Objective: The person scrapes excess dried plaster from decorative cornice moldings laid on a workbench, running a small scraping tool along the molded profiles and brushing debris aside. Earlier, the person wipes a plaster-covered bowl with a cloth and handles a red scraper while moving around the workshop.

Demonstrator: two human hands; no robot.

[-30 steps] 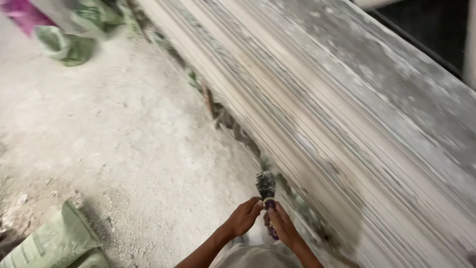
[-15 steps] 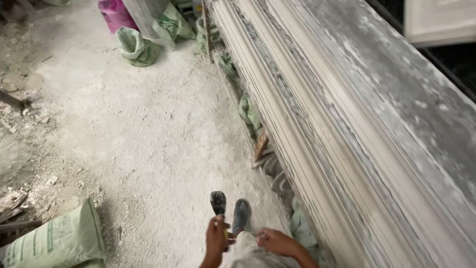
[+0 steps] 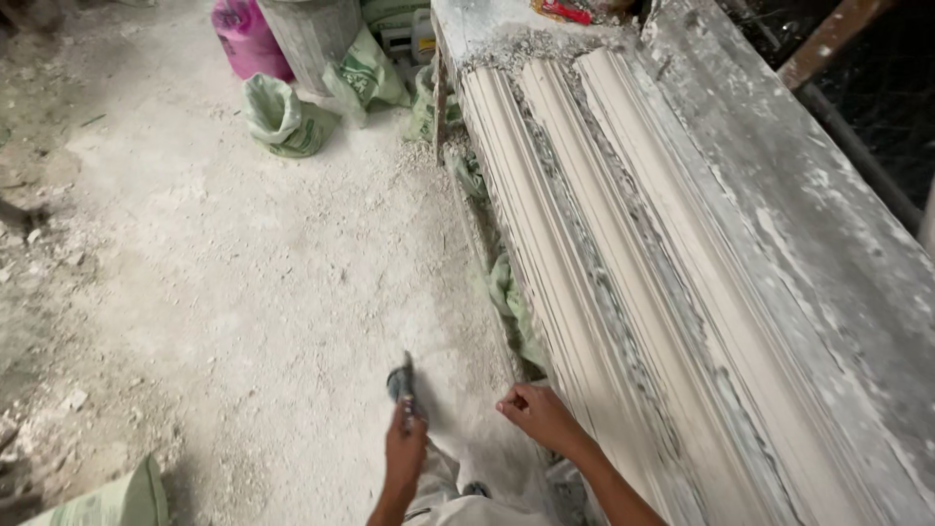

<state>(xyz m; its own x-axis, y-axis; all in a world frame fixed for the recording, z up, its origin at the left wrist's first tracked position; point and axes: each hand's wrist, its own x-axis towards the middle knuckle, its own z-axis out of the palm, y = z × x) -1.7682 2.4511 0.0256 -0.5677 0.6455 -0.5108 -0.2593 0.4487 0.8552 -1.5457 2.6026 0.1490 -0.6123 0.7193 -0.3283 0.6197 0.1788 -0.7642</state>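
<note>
Left hand: the left hand is seen closed around the handle of a dark brush, whose head points up and away over the floor.
Right hand: the right hand is seen loosely curled with nothing in it, held just beside the lower edge of the long plaster mouldings; whether it touches them cannot be told.
Hands together or apart: the two hands are held apart, the brush in the left only.
Brush position: the brush is held clear of the mouldings, above the dusty floor, to the left of the surface on which the mouldings lie.
Mouldings: several ribbed lengths are laid side by side along the surface, with grey crumbs and dust lodged in the grooves between them.
Doing it well: it is judged that the brush is best drawn along the grooves, not across them, so that the fine ribs are not chipped.
Pressure: a light stroke is advised, since the plaster edges look brittle.
Free hand: it is best kept steadying the nearest length at its edge.
Nearby: green sacks and a pink container stand at the far end of the floor.
</note>
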